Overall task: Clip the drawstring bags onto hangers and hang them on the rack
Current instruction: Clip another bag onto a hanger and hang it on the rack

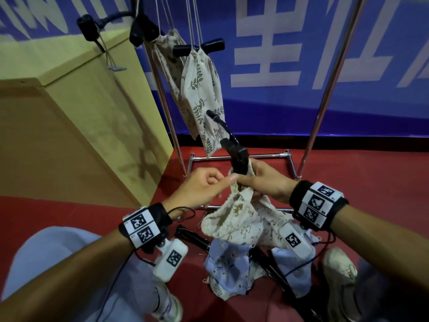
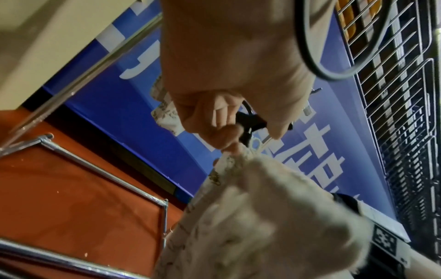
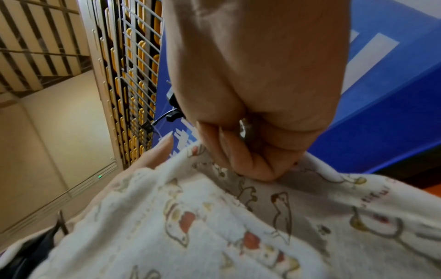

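Note:
A cream drawstring bag (image 1: pixel 234 219) with small animal prints hangs between my hands, low in front of the rack. My left hand (image 1: pixel 222 184) pinches its top edge. My right hand (image 1: pixel 253 180) grips the clip end of a black hanger (image 1: pixel 239 156) against that same edge, and the hanger's hook points up and away. The left wrist view shows my left hand (image 2: pixel 226 132) pinching the bag (image 2: pixel 262 217) beside the black hanger (image 2: pixel 250 120). In the right wrist view my right hand (image 3: pixel 250 147) is curled tight above the bag (image 3: pixel 238 226). Whether the clip bites the cloth is hidden.
Two leaf-print bags (image 1: pixel 202 89) hang on black hangers from the chrome rack (image 1: pixel 325 96). Blue printed bags (image 1: pixel 229 268) and a spare black hanger (image 1: pixel 192 235) lie on the red floor below my hands. A tall wooden box (image 1: pixel 69 112) stands at the left, my shoe (image 1: pixel 341 275) at the right.

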A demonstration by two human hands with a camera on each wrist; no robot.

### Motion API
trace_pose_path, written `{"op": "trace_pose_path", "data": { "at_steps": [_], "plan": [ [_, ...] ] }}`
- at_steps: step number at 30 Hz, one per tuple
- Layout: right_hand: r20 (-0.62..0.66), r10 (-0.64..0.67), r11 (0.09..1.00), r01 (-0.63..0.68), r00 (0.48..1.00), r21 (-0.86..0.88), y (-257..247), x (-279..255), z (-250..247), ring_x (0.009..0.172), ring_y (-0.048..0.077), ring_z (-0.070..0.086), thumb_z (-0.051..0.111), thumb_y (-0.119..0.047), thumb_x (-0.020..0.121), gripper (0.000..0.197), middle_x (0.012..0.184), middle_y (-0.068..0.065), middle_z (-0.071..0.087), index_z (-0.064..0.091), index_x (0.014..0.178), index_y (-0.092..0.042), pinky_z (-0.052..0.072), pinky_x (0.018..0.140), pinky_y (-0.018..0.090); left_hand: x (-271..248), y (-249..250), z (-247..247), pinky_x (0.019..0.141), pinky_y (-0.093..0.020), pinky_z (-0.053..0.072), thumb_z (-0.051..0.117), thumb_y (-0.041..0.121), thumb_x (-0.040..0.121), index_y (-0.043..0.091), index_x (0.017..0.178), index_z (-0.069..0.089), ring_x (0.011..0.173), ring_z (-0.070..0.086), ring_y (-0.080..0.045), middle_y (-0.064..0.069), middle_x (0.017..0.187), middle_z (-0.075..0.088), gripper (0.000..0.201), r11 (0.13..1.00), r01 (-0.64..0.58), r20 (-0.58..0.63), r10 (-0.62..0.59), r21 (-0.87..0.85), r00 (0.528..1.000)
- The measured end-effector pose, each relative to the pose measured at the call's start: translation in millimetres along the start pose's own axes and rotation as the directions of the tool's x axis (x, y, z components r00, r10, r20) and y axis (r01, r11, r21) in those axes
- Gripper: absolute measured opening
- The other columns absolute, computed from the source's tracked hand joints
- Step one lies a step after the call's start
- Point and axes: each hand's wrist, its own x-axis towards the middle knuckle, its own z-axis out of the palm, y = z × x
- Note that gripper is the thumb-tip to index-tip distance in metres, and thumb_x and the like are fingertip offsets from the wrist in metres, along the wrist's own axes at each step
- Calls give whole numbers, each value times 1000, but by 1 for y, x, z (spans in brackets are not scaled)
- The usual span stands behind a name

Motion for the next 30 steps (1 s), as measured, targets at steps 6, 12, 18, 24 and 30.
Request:
{"op": "trace_pose_path", "data": {
  "at_steps": [6, 12, 18, 24, 30],
  "plan": [
    [22, -1, 1000, 1, 1000, -2, -2, -7, 1, 57, 0, 58, 63, -14, 99, 16, 79, 0, 63, 58, 112, -7, 42, 43, 16, 3, -2, 3, 49, -25, 44, 68, 30, 95, 18, 79, 69, 48, 55, -14, 1, 63, 65, 20, 995, -92, -74, 89, -34, 993],
    [41, 55, 998, -56, 998, 13, 4, -5, -13, 77, 14, 62, 72, -19, 93, 19, 88, 7, 63, 55, 98, -13, 49, 47, 23, 11, 11, -30, 60, -22, 46, 60, 19, 97, 13, 77, 58, 68, 58, -14, -1, 70, 58, 21, 758, 245, 2, -306, -605, 952],
    [97, 53, 998, -56, 994, 32, 0, -5, -6, 57, 6, 51, 73, -3, 89, 17, 70, -16, 61, 60, 99, -11, 45, 47, 21, 14, -2, -37, 53, -23, 40, 71, 22, 89, 15, 68, 68, 61, 51, -16, -2, 66, 59, 23, 877, 274, -2, -299, -396, 954],
    [182, -28, 981, -8, 983, 193, -16, -14, 6, 47, 11, 48, 67, 4, 91, 8, 59, -5, 61, 61, 91, -2, 37, 46, 20, 3, -6, -11, 83, -28, 55, 66, 88, 59, 23, 115, 61, 89, 69, -10, 8, 100, 73, 86, 947, 288, 190, -312, 144, 931],
    [243, -29, 916, -72, 970, 395, -20, -12, 18, 76, 32, 38, 69, -2, 82, 22, 89, 23, 51, 68, 103, -7, 37, 53, 29, -3, 0, 5, 101, -28, 49, 54, 85, 74, 37, 123, 62, 106, 68, -2, 13, 110, 74, 69, 971, 240, 181, -235, -6, 955]
  ]
}}
